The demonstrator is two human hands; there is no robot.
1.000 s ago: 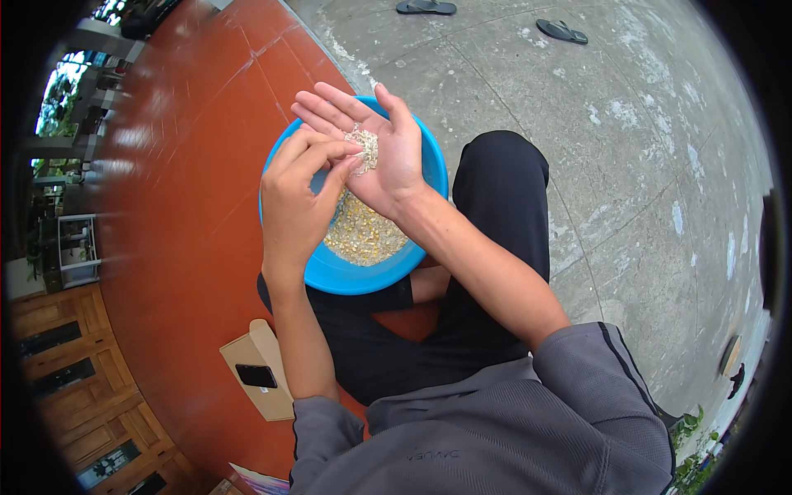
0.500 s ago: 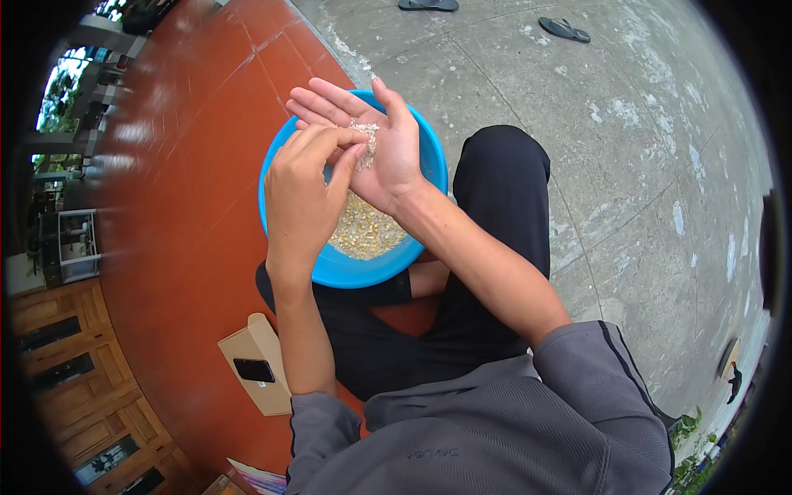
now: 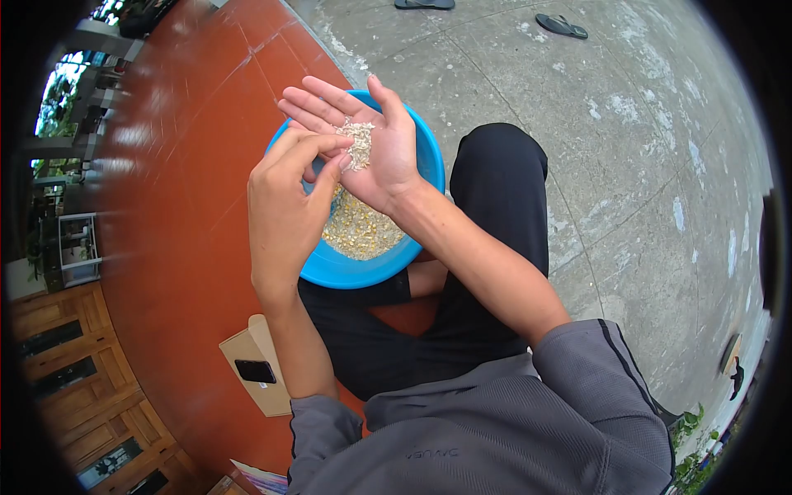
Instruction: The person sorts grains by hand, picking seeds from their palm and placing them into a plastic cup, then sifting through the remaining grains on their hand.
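My right hand is palm up over a blue plastic basin, its fingers stretched out. A small heap of pale, rice-like grains rests on that palm. My left hand is at the heap's left edge, back of the hand up. Its thumb and forefinger are drawn together in a pinch; whatever is between the tips is too small to make out. Below both hands, a mix of pale grains and yellow bits lies in the basin. My hands hide part of the basin's left side.
The basin is at my crossed legs in black trousers. On the red floor to my left, a dark phone lies on a cardboard box. Sandals lie on the grey concrete ahead.
My left hand has drawn back a little to the left, showing more of the heap. The right hand has shifted slightly left, still palm up with the grains.
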